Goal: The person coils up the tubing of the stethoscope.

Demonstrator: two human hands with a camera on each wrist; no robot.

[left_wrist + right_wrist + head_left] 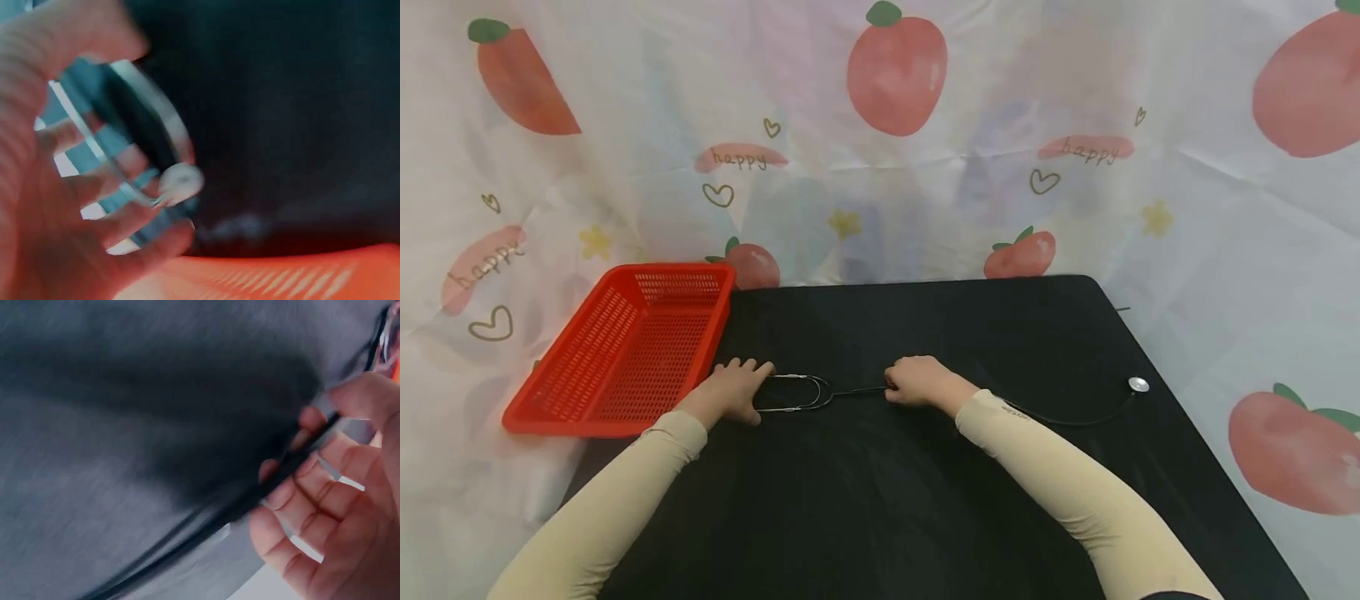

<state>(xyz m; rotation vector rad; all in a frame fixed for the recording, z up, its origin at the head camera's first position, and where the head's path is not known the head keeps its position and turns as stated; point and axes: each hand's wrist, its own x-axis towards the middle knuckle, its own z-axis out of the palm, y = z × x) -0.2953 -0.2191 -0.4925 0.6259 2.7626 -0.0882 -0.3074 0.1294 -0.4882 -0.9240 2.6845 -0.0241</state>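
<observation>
Plainly, the red basket sits at the left edge of the black table, its perforated floor in full sight. Outside it, the stethoscope stretches across the tabletop, left hand spread around its metal ear tubes, right hand pinching its black tubing.

A red plastic basket with slotted walls sits at the left of a black table, hiding its far left corner and reaching past the left edge. The table's far right corner is rounded. Behind and on both sides hangs a pale, slightly creased cloth, printed with red fruits with green leaves, yellow flowers, outlined hearts and the word "happy" on pink patches.
</observation>
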